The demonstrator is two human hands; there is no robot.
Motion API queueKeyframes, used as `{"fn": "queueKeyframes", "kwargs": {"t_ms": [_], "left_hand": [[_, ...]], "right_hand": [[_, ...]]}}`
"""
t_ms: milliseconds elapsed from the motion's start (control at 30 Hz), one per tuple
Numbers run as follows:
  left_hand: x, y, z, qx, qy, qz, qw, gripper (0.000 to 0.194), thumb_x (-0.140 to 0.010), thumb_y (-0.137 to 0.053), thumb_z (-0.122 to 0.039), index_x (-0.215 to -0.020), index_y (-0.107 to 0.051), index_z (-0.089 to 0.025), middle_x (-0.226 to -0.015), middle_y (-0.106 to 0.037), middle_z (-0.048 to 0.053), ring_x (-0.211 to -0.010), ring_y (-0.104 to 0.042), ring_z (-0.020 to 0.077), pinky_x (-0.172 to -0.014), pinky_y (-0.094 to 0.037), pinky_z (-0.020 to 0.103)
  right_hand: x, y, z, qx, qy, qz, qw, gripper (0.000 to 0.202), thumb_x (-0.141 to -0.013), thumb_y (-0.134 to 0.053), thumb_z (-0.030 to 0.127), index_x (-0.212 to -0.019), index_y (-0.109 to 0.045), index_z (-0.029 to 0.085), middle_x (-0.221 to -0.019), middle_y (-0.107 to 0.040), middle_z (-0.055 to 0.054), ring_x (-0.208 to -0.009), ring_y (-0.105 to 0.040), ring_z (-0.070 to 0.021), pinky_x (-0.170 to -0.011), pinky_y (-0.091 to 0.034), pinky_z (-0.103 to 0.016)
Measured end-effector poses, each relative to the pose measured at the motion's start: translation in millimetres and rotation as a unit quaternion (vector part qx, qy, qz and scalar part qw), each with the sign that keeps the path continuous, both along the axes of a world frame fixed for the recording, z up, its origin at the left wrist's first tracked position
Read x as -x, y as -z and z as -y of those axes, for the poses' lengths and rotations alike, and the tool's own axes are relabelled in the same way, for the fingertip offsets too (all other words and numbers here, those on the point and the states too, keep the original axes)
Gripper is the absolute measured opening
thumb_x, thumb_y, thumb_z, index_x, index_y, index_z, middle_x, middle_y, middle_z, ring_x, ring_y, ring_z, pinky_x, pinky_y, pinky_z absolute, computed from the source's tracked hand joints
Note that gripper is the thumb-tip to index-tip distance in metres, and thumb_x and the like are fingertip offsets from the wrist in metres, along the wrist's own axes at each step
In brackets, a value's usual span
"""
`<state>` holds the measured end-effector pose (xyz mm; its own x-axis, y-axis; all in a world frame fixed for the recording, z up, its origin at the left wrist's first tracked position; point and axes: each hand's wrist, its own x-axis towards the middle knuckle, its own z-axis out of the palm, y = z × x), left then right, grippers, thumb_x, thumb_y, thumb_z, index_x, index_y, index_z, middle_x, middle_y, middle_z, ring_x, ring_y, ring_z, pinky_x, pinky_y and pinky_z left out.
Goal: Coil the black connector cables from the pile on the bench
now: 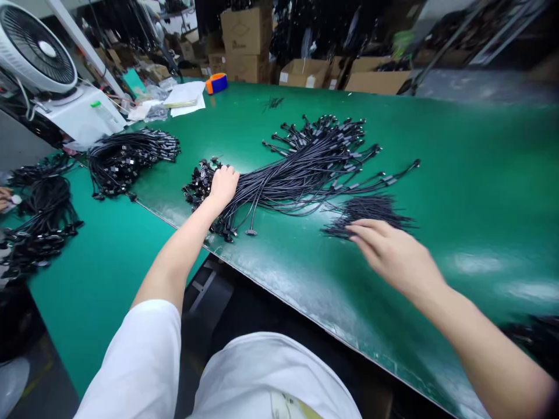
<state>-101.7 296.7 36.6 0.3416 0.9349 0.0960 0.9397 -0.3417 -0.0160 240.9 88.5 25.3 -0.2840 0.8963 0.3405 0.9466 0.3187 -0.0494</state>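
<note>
My left hand (225,185) is closed around part of a large bundle of black cables (288,180), close to their connector ends at the left. The cables fan out to the right across the green table, with small grey-black sleeves and plugs at the far ends. My right hand (388,250), slightly blurred, is at the near edge of a pile of thin black tie-like strips (371,210). Its thumb and fingertips are drawn together in a pinch; whatever is between them is too small to make out.
More black cable bundles lie at the left (131,157) and far left (41,215), where another person's hand (5,199) shows. A white fan (39,49), papers (187,96) and an orange-blue tape roll (216,84) stand at the back left. Cardboard boxes (305,73) line the far edge.
</note>
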Motion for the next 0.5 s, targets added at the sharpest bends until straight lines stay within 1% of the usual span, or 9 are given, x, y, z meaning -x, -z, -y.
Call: {"fn": "queueKeyframes", "kwargs": {"t_ms": [67,133,167,233,267,300,333,400,500], "left_hand": [[-2.6,-9.0,0.4,-0.018,-0.012,0.045,0.999,0.032,-0.093,-0.033,-0.01,-0.109,-0.06,-0.007,-0.119,-0.059,0.022,-0.116,-0.049,0.031,-0.095,-0.035,0.043],[-3.6,-25.8,15.0,-0.03,-0.033,0.165,0.985,0.029,-0.094,-0.033,-0.012,-0.112,-0.055,-0.01,-0.105,-0.064,0.017,-0.1,-0.057,0.0254,-0.088,-0.04,0.038],[-3.4,-36.9,28.2,-0.022,-0.034,0.247,0.968,0.028,-0.095,-0.033,-0.016,-0.114,-0.053,-0.012,-0.094,-0.065,0.011,-0.087,-0.059,0.0214,-0.082,-0.042,0.034],[-0.8,-62.2,63.5,0.045,0.029,0.383,0.922,0.027,-0.098,-0.034,-0.025,-0.116,-0.051,-0.016,-0.074,-0.06,0.001,-0.063,-0.054,0.0144,-0.068,-0.043,0.029],[2.0,-74.5,83.2,0.094,0.067,0.418,0.901,0.026,-0.097,-0.037,-0.03,-0.114,-0.053,-0.018,-0.07,-0.058,-0.001,-0.058,-0.051,0.0123,-0.063,-0.042,0.026],[6.2,-85.2,102.2,0.16,0.095,0.425,0.886,0.027,-0.096,-0.042,-0.033,-0.114,-0.055,-0.019,-0.069,-0.057,-0.002,-0.056,-0.049,0.0111,-0.06,-0.042,0.025],[12.1,-93.4,119.1,0.215,0.105,0.423,0.874,0.028,-0.094,-0.048,-0.035,-0.115,-0.057,-0.02,-0.068,-0.057,-0.003,-0.055,-0.048,0.0105,-0.058,-0.041,0.024],[29.6,-99.7,143.0,0.29,0.081,0.43,0.851,0.032,-0.091,-0.054,-0.036,-0.119,-0.059,-0.021,-0.066,-0.055,-0.004,-0.055,-0.047,0.0102,-0.054,-0.039,0.022],[70.4,-86.1,154.5,0.358,-0.001,0.466,0.809,0.029,-0.09,-0.056,-0.04,-0.108,-0.065,-0.018,-0.057,-0.045,-0.005,-0.049,-0.038,0.0088,-0.046,-0.033,0.021]], "right_hand": [[25.0,-2.6,-22.9,0.007,-0.054,-0.008,0.998,0.031,-0.097,-0.044,0.03,-0.109,-0.07,0.017,-0.115,-0.068,-0.013,-0.09,-0.068,-0.0237,-0.081,-0.056,-0.04],[48.9,-11.5,-45.5,0.004,-0.091,-0.047,0.995,0.033,-0.098,-0.042,0.03,-0.118,-0.065,0.016,-0.12,-0.065,-0.012,-0.097,-0.066,-0.0225,-0.084,-0.056,-0.038],[61.2,-17.6,-57.2,0.002,-0.1,-0.082,0.992,0.037,-0.099,-0.042,0.029,-0.128,-0.059,0.015,-0.127,-0.061,-0.013,-0.1,-0.065,-0.0213,-0.086,-0.056,-0.037],[87.2,-30.6,-81.8,-0.012,-0.101,-0.162,0.982,0.051,-0.098,-0.044,0.029,-0.146,-0.04,0.015,-0.143,-0.046,-0.017,-0.101,-0.064,-0.0187,-0.086,-0.055,-0.035],[100.2,-36.5,-94.8,-0.02,-0.098,-0.19,0.977,0.057,-0.097,-0.045,0.029,-0.15,-0.033,0.015,-0.149,-0.039,-0.018,-0.101,-0.063,-0.0178,-0.086,-0.055,-0.034],[112.5,-41.5,-108.2,-0.023,-0.098,-0.196,0.975,0.058,-0.097,-0.045,0.028,-0.151,-0.031,0.015,-0.15,-0.036,-0.019,-0.101,-0.063,-0.0176,-0.085,-0.055,-0.033],[123.1,-45.4,-121.7,-0.018,-0.104,-0.178,0.978,0.054,-0.097,-0.045,0.027,-0.148,-0.037,0.016,-0.148,-0.039,-0.018,-0.102,-0.062,-0.0181,-0.086,-0.054,-0.033],[135.8,-50.8,-148.3,0.014,-0.108,-0.091,0.99,0.038,-0.097,-0.042,0.022,-0.132,-0.056,0.016,-0.131,-0.056,-0.015,-0.103,-0.062,-0.0201,-0.086,-0.051,-0.033],[124.2,-60.1,-181.4,0.018,-0.059,0.005,0.998,0.03,-0.097,-0.041,0.016,-0.107,-0.069,0.011,-0.106,-0.068,-0.014,-0.096,-0.063,-0.0199,-0.081,-0.048,-0.03]]}}
